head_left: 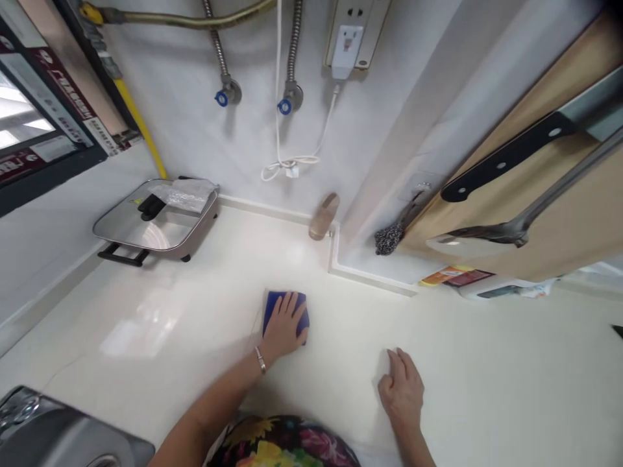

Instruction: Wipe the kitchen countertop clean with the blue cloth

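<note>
The person's left hand (285, 326) lay flat, fingers extended, pressing a blue cloth (298, 310) onto the pale countertop (487, 363) without gripping it; the cloth sat out on the open counter, short of the wall; the right hand (402, 389) rested empty on the counter, fingers loosely bent, well apart from the cloth; farther off, an electric skillet (156, 217) stood lidded near the wall, and a steel scrubber (388, 240) hung beside a wooden cutting board (511, 220).
</note>
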`<state>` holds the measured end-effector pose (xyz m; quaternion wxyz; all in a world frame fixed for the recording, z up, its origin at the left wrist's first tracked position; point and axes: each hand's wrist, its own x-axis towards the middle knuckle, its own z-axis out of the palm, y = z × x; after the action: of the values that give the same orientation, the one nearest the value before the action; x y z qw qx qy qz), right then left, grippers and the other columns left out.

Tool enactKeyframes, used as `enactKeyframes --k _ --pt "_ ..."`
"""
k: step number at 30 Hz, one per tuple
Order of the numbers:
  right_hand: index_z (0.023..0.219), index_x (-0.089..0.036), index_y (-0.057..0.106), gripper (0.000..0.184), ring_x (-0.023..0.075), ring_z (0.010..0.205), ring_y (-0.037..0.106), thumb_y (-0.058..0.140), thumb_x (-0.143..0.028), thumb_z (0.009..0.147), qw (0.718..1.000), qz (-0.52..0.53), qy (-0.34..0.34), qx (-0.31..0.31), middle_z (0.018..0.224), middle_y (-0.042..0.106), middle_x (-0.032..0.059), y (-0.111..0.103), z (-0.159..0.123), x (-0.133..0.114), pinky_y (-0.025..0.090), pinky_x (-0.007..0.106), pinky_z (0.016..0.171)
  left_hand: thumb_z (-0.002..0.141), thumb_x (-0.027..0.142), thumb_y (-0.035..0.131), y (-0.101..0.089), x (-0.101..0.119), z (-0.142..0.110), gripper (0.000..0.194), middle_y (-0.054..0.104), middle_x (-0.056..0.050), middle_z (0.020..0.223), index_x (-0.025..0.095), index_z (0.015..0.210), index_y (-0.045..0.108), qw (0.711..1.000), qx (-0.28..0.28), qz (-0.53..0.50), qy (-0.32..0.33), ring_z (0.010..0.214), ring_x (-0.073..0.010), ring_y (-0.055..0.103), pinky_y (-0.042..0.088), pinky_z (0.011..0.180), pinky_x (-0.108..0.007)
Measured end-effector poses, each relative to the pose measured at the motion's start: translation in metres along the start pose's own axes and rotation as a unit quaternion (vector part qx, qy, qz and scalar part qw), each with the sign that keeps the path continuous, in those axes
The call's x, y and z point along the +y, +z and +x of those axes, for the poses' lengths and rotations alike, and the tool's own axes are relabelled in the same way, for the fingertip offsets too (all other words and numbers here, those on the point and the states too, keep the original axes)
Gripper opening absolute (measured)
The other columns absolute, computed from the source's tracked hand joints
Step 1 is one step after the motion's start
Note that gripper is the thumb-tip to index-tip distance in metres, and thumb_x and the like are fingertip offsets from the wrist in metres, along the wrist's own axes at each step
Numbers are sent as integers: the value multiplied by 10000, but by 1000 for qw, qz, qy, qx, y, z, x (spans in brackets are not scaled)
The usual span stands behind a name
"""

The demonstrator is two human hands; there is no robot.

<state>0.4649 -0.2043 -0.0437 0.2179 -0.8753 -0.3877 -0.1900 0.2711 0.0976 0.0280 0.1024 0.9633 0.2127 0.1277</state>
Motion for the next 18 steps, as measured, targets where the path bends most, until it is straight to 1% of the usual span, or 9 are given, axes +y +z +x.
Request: enactKeyframes --k 4,7,10,13,18 --pt "1444 -179 447 614 324 1363 460 419 -150 831 1000 -7 8 -10 1458 504 149 -1 1 -3 445 542 1101 928 450 496 12 -2 44 640 276 -132 1662 201 1515 440 1000 0 -3 17 1557 -330 182 217 1264 -550" --pt "1450 -180 434 621 322 1374 454 410 -144 831 1000 -13 18 -14 1465 498 149 -2 2 -5 441 546 1106 936 445 485 21 -2 74 624 285 -144 1657 186 1503 455 1000 3 -5 15 1551 -329 206 208 1266 -549" --pt "1455 -183 425 620 327 1377 454 408 -146 836 1000 -20 17 -16 1467 498 148 -2 3 -6 441 552 1102 956 432 455 28 -4 101 593 314 -140 1646 197 1501 462 1000 10 -8 13 1544 -324 232 217 1259 -558" --pt "1459 -191 417 624 330 1381 451 403 -146 836 999 -25 21 -20 1469 497 142 -2 3 -6 440 554 1097 979 408 419 33 -7 126 554 347 -121 1635 216 1496 472 1000 15 -8 19 1538 -309 253 226 1256 -549" --pt "1466 -205 407 625 331 1381 447 388 -147 844 999 -22 34 -35 1474 492 134 -3 4 -7 443 543 1075 995 355 389 38 -16 168 515 374 -120 1621 198 1471 504 999 21 1 32 1525 -299 285 229 1256 -521"
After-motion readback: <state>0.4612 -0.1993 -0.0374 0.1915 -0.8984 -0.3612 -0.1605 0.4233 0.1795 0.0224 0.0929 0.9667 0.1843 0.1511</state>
